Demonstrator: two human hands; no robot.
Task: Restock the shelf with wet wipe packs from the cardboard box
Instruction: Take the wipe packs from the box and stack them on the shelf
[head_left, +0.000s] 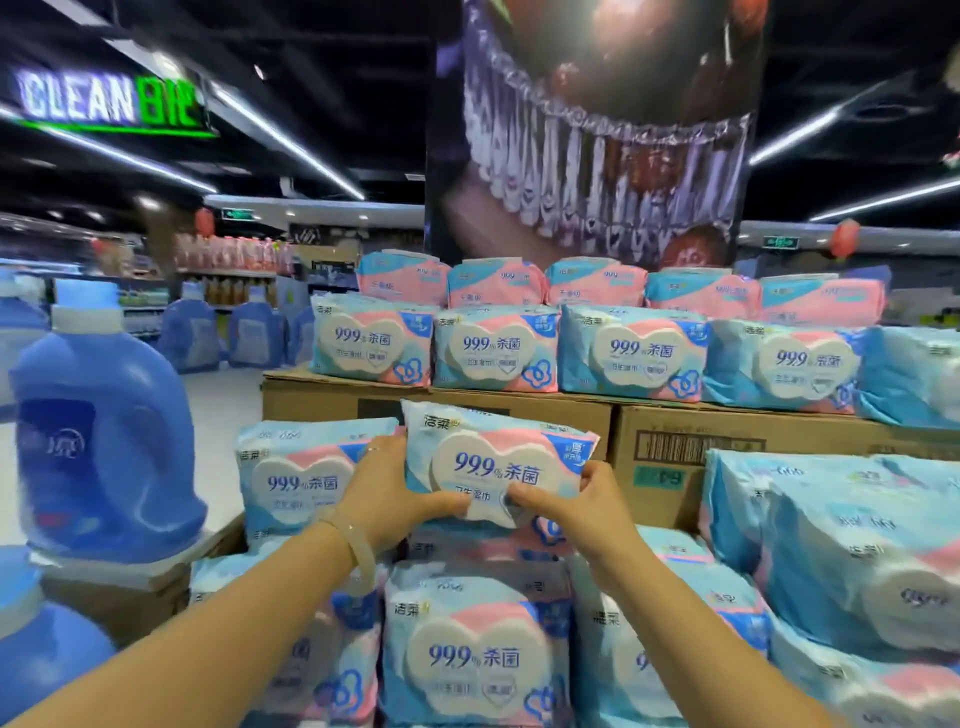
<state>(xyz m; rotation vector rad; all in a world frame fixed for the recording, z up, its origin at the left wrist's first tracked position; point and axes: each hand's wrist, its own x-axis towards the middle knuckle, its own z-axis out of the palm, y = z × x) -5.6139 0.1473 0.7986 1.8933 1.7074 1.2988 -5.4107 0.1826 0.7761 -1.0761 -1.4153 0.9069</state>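
A blue-and-pink wet wipe pack (493, 457) with a white heart label is held upright in front of the display. My left hand (389, 493) grips its lower left edge, thumb across the front. My right hand (566, 501) grips its lower right edge, thumb on the front too. Another standing pack (301, 478) is just to the left of it. More packs (467, 649) lie in the tier below my arms. Closed cardboard boxes (654, 441) behind form a step that carries a row of packs (493, 348).
Large blue detergent bottles (104, 441) stand on a carton at the left. A further stack of wipe packs (857, 545) fills the right side. A dark pillar with a poster (597, 130) rises behind the display. The store aisle floor (218, 415) runs left of the boxes.
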